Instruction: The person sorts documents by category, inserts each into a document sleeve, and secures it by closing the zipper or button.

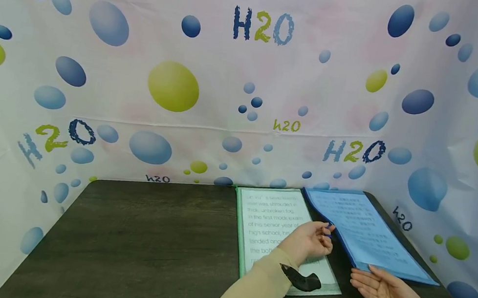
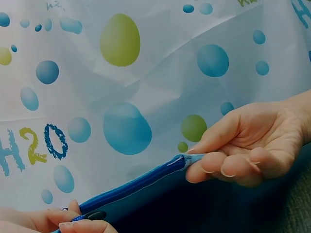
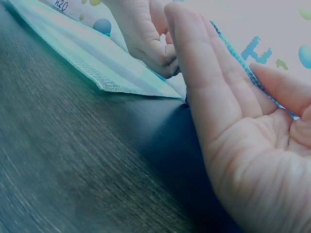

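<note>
A blue zip document pouch (image 1: 371,228), with a printed text sheet showing through it, lies at the right of the table, its near edge raised. My left hand (image 1: 310,240) pinches the dark zipper pull (image 2: 95,215) partway along the pouch's left side. In the left wrist view the blue zipper (image 2: 133,187) runs from there up to my right hand (image 1: 392,294). That hand, palm up, grips the near corner of the pouch between thumb and fingers. My left forearm passes over a green mesh-edged pouch (image 1: 325,289) holding a large-print sheet.
The green pouch lies flat just left of the blue one. Both rest on a dark wood-grain table (image 1: 144,246). A white backdrop (image 1: 213,62) with bubbles and H2O lettering rises behind the table and along its sides. A black strap (image 1: 301,279) circles the left wrist.
</note>
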Demonstrator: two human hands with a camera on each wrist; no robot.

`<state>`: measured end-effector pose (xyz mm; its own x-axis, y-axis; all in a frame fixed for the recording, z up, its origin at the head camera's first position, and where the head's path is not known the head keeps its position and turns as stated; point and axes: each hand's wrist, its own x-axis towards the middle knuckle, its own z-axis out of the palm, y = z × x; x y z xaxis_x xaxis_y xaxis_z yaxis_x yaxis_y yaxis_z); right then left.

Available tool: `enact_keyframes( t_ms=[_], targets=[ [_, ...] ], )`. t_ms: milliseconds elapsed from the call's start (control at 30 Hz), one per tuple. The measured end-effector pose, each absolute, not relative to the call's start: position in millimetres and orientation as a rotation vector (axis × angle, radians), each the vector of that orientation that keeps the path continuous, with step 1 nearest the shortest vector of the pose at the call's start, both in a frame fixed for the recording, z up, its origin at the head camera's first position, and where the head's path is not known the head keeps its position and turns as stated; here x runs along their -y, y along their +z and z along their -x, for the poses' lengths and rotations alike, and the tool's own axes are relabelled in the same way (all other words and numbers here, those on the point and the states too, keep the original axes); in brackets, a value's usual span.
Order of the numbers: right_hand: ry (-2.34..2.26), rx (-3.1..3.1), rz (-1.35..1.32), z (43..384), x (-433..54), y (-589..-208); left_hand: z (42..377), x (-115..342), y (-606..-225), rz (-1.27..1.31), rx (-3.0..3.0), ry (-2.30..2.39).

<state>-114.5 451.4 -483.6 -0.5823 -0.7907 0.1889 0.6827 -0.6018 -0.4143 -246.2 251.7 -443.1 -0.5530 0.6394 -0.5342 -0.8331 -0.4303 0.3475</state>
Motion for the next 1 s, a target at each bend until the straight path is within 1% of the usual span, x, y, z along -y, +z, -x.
enact_keyframes(
  t_ms=[633, 1000],
  targets=[
    [-2.227, -0.417, 0.461, 114.3, -450.5, -482.6, 276.6, -255.2, -437.2, 0.451, -0.744, 2.125],
    [-2.221, -0.447, 0.457, 112.0, -450.5, -482.4, 292.1, -259.3, -442.3, 0.455, -0.793, 2.133]
  ],
)
